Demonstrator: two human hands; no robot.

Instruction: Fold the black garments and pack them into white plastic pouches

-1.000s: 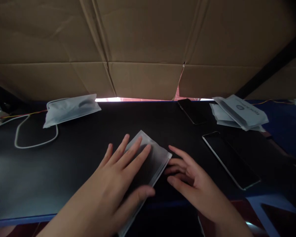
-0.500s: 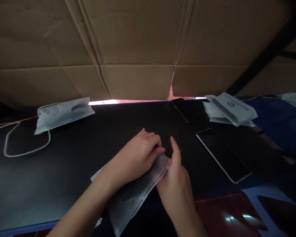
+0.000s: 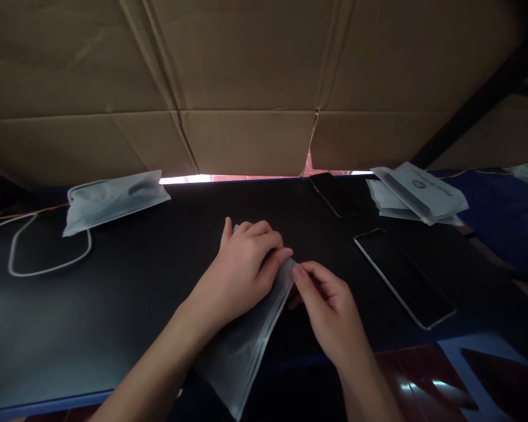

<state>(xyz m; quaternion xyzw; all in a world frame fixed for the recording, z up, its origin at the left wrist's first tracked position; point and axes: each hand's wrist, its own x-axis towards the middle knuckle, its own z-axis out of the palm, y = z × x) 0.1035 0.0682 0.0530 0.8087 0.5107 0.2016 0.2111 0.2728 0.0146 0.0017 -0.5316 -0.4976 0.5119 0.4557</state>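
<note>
A frosted zip bag (image 3: pixel 250 346) slants from the black tabletop over its near edge, its seam side turned to the right. Across the bag's upper part lies my left hand (image 3: pixel 249 266), with the fingers curled over it and the thumb pressing near its corner. That same corner is pinched between the thumb and fingers of my right hand (image 3: pixel 328 305). Whatever the bag contains is hidden by my left hand. To the right of my hands rests a smartphone with a silver rim (image 3: pixel 405 278), dark screen up.
Another dark phone (image 3: pixel 335 194) lies further back. White printed pouches (image 3: pixel 422 193) are stacked at the back right. A filled frosted bag (image 3: pixel 117 200) and a white cable (image 3: pixel 48 273) lie on the left. A cardboard wall (image 3: pixel 246 140) closes off the back of the black tabletop (image 3: pixel 127 281).
My right hand has turned over and its raised finger has come down to pinch the bag's corner. The bag has swung to a steeper slant, with my left hand still on it.
</note>
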